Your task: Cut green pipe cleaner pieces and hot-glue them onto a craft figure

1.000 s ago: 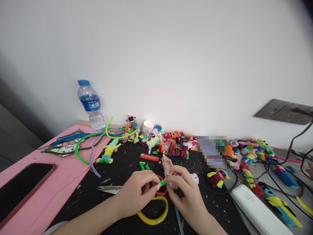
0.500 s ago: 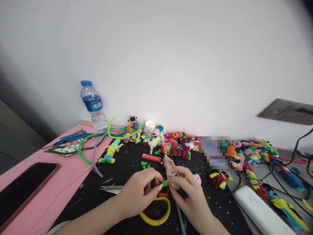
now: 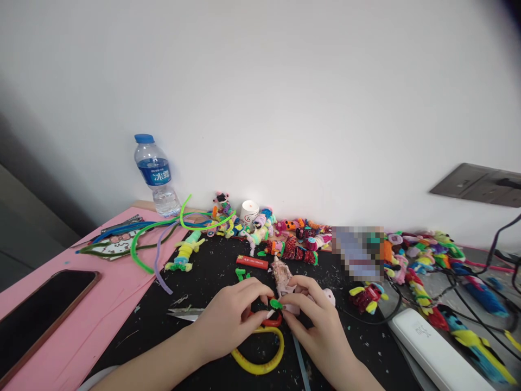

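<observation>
A small bent piece of green pipe cleaner [image 3: 275, 304] is between the fingertips of both hands, above the middle of the black mat [image 3: 163, 342]. My left hand [image 3: 232, 317] is closed in a pinch at its left end. From the other side, my right hand [image 3: 319, 315] pinches it between thumb and fingers. Beneath the hands lie scissors [image 3: 264, 365] with yellow and red handles; the left hand hides part of them. Behind the fingers is a pinkish, wrapped item [image 3: 281, 274]. A few short green pieces [image 3: 241, 274] rest on the mat beside a red lighter [image 3: 252, 262].
Pipe-cleaner figures [image 3: 293, 250] line the wall. Long pipe cleaners [image 3: 136, 252] curve at left near a water bottle [image 3: 157, 174]. A phone [image 3: 44, 320] lies on pink paper [image 3: 122, 304]. At right are a white power bank [image 3: 435, 347] and black cables [image 3: 456, 296].
The green piece has turned slightly and shows more of its loop between the fingertips. The left fingertips have parted a little. Both hands stay in nearly the same place.
</observation>
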Tool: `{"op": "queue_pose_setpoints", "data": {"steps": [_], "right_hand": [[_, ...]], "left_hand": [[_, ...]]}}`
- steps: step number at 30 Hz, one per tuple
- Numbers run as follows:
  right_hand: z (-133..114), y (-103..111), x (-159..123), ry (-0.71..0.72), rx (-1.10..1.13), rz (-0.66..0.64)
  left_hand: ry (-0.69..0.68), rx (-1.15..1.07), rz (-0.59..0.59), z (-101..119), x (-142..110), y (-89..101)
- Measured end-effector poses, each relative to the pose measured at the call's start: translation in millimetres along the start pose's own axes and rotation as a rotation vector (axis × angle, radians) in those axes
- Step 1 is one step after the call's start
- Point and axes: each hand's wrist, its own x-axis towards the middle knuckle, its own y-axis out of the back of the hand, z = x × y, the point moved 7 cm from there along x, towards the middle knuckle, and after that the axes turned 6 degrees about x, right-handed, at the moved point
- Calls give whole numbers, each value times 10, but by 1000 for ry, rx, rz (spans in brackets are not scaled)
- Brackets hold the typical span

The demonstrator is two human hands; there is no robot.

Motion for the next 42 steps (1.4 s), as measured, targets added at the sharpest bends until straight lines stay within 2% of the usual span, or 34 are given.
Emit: {"op": "queue_pose_setpoints", "data": {"steps": [10,27,42], "right_hand": [[-68,21,9,47,-26,22],[-42,-43,-29,54,-28,-22],[-41,-53,-30,42,-15,-28]], "left_hand": [[-158,214,-25,27,2,-22],[-115,225,-56,18,-2,-55],[-227,303,1,11,-35,-88]]}}
